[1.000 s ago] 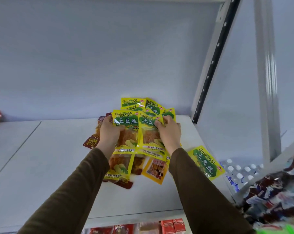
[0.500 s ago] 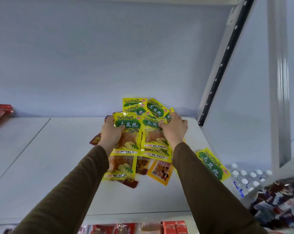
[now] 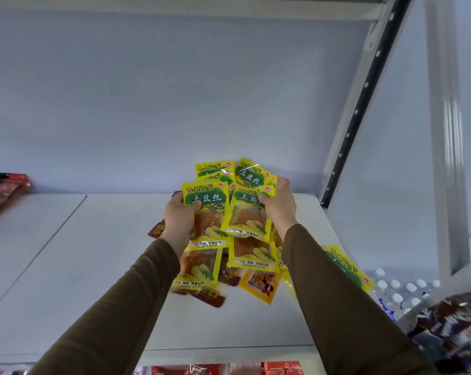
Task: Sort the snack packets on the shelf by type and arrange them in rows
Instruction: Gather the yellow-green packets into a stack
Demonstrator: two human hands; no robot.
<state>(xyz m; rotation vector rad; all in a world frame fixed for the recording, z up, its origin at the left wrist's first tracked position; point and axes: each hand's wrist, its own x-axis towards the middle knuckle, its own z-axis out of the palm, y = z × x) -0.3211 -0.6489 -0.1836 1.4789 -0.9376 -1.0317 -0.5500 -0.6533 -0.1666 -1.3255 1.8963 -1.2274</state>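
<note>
On white shelf (image 3: 99,266): left hand (image 3: 179,217) and right hand (image 3: 279,207) each gripping yellow potato-shred packets (image 3: 252,212), mid-gathering; next, squaring them into a row apart from dark red packets (image 3: 210,296).

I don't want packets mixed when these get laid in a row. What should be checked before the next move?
1. Left hand grips a yellow packet: ok.
2. Right hand grips a second yellow packet: ok.
3. Both held packets the same type: ok, same green label.
4. Pile sorted: not ok, an orange packet and dark red packets lie under the yellow ones.
5. Stray yellow packet at the shelf's right edge gathered: not ok.
6. Bare shelf to the left for a row: ok.
</note>
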